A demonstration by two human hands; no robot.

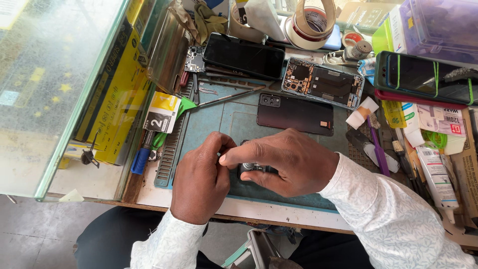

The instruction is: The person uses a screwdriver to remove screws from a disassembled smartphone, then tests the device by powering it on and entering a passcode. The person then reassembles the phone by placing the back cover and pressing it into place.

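Far left of frame: glass counter panel (55, 89) w/ yellow boxes (117, 84) behind it, then a blue-handled tool (141, 158) lying at the left edge of the teal work mat (219, 119).

Lower centre-left: left hand (201, 179) is curled narrow, thumb and fingertips pinched together right against the right hand's forefinger; what it pinches is too small to tell.

Just right of it, right hand (281, 162) arches over a small dark part (250, 168) on the mat, fingers pressing it down, thumb under. Part is mostly hidden, prob. a small component w/ a metal ring.

Above the hands, centre: black back cover (294, 113) lies off, camera cut-out to the left. Upper centre-right: opened phone body (322, 82), boards and battery exposed, beside an intact dark phone (244, 55). Tweezers (231, 95) lie btwn them.

Right side: purple-handled tool (379, 152), glue tube (438, 177), tape rolls (311, 22) up top.

Judging by this: teardown done, cover off and internals bare; small-part work in hand, reassembly not yet started.
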